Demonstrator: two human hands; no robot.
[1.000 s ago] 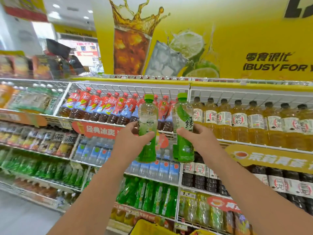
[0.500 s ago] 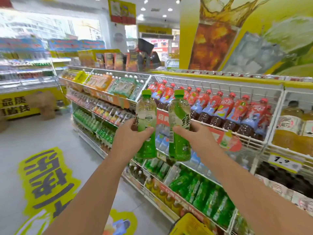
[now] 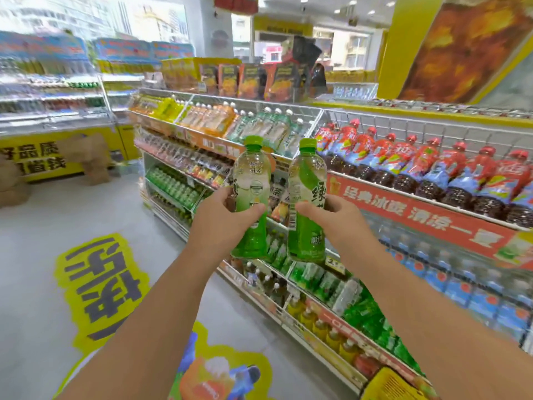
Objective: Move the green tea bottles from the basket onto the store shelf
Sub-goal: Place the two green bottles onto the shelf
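Two green tea bottles are up at chest height in front of the shelving, side by side and upright: the left bottle [image 3: 251, 197] clamped in the left hand [image 3: 223, 219], the right bottle [image 3: 307, 203] clamped in the right hand [image 3: 336, 217], each gripped round the lower label with the thumb across the front. The bottles sit just beside each other, not quite touching as far as the blur allows. The grip and spacing match what they were a second ago; what has changed is the backdrop. A second ago the bottles were held square to the bay of amber tea and red-capped bottles; now the view has swung left down the aisle, with the red-capped bottles [image 3: 427, 171] off to the right and the floor decal [image 3: 98, 287] in sight. That suggests the person is turning to find the green tea slot, probably the green rows on the lower shelf [image 3: 354, 310] below the hands. Neither bottle is placed yet. The yellow basket [image 3: 389, 382] shows at the bottom right corner
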